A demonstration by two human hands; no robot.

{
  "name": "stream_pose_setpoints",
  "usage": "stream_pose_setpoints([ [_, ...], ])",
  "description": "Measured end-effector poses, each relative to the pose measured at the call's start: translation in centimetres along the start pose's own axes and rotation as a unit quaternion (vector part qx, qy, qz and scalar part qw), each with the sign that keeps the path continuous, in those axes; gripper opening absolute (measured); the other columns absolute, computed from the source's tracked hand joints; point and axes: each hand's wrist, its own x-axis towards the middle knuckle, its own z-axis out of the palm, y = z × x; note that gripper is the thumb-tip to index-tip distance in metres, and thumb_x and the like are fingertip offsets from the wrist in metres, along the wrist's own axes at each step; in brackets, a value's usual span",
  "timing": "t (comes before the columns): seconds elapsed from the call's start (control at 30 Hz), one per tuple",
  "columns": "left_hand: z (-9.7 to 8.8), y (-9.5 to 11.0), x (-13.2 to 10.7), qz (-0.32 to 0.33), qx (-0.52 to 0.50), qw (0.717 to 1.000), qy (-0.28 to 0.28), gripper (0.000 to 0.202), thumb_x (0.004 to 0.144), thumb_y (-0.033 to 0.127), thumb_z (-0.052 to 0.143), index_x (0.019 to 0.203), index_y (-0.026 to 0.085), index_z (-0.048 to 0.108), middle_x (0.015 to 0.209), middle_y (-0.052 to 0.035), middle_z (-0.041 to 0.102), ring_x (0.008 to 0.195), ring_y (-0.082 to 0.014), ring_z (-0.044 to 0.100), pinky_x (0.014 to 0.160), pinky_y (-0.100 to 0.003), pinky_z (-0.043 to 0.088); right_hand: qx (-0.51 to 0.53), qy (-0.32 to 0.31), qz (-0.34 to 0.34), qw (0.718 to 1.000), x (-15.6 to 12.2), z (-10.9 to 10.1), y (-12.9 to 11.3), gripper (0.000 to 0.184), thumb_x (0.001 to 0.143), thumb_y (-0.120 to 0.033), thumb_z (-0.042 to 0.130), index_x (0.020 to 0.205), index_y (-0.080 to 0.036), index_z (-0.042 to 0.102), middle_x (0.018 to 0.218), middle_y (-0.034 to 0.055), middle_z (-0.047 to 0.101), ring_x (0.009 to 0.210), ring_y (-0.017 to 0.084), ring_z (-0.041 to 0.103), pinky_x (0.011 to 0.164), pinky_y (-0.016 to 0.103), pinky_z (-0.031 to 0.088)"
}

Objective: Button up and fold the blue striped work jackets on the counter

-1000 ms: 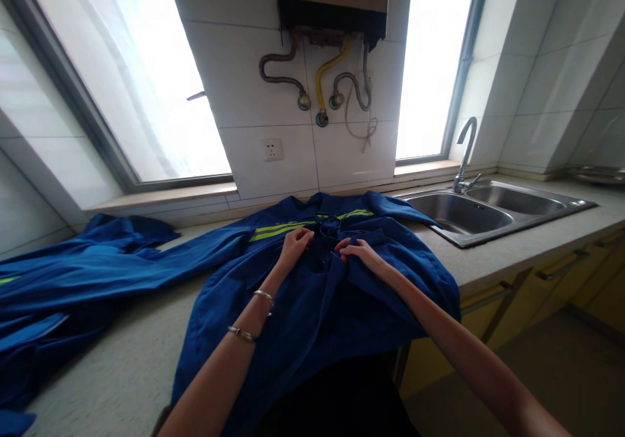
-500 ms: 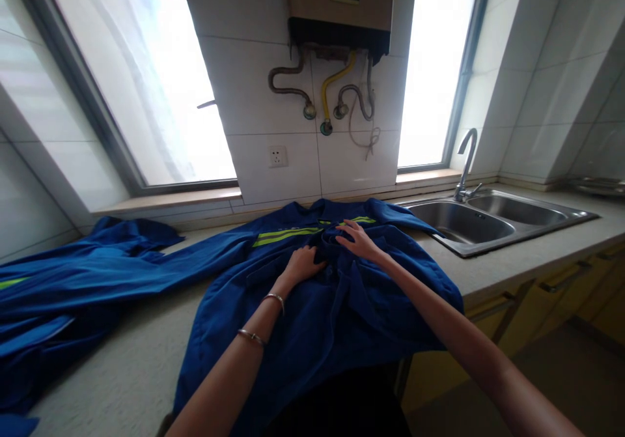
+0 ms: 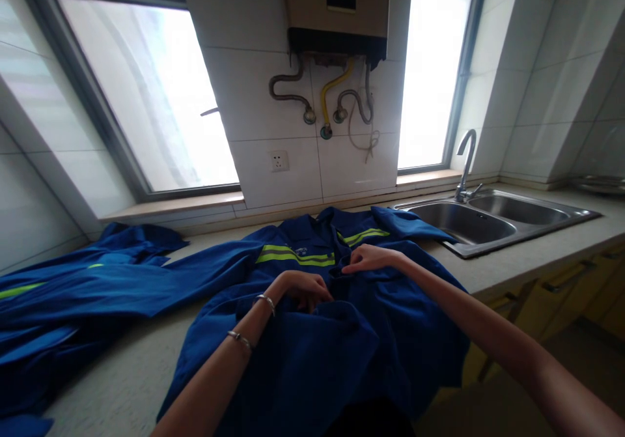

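A blue work jacket with yellow-green and grey stripes lies spread over the counter, its collar toward the wall and its lower part hanging over the front edge. My left hand, with two bracelets on the wrist, is closed on the jacket's front edge, and cloth bulges up below it. My right hand pinches the other front edge just under the chest stripe. Both hands are close together at the front opening. Folds hide some of the fingertips.
More blue clothing with a bright stripe lies on the counter at left. A steel double sink with a tap is at right, one sleeve reaching its rim. A water heater with pipes hangs above.
My left hand has lifted the jacket's front edge, so the cloth now bulges. My right hand has gone from spread fingers to a pinch. The jacket's front has parted near the collar.
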Motion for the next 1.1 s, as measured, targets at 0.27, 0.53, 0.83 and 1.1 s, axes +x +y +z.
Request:
stream_pose_setpoints([
  [0.27,0.3,-1.1,0.2,0.077,-0.074,0.983,-0.147,0.045,0.080,0.048,0.058,0.109,0.014,0.067,0.076,-0.0108,0.071,0.058,-0.0230,0.067,0.031,-0.021,0.035,0.010,0.336,0.131,0.933,8.5,-4.3,3.5,0.020,0.079,-0.028,0.062,0.088,-0.013,0.071,0.084,0.0088,0.070,0.077,0.018,0.064,0.062,0.022,0.048],
  [0.53,-1.1,-3.2,1.2,0.132,-0.133,0.970,-0.154,0.056,0.084,0.051,0.047,0.123,0.012,0.057,0.079,-0.0137,0.071,0.059,-0.0230,0.067,0.032,-0.019,0.033,0.037,0.353,0.228,0.907,13.6,-3.4,5.6,0.038,0.082,-0.035,0.062,0.108,-0.007,0.062,0.091,0.0108,0.068,0.076,0.016,0.062,0.061,0.022,0.047],
  [0.83,-0.6,-2.9,1.0,0.125,-0.142,0.973,-0.135,0.053,0.086,0.050,0.044,0.122,0.013,0.055,0.075,-0.0105,0.071,0.057,-0.0211,0.068,0.032,-0.018,0.034,-0.011,0.328,0.342,0.880,16.9,-2.9,6.0,0.035,0.086,-0.033,0.059,0.105,-0.004,0.065,0.084,0.0175,0.067,0.074,0.021,0.065,0.067,0.031,0.051],
  [1.1,0.0,-2.7,0.6,0.147,-0.202,0.967,-0.060,0.045,0.090,0.044,0.041,0.118,0.013,0.058,0.068,-0.0072,0.068,0.040,-0.0113,0.056,0.035,-0.017,0.035,-0.144,0.329,0.267,0.894,16.1,-2.9,3.9,0.031,0.092,-0.023,0.046,0.114,-0.013,0.065,0.113,0.0197,0.063,0.107,0.028,0.060,0.088,0.035,0.045],
])
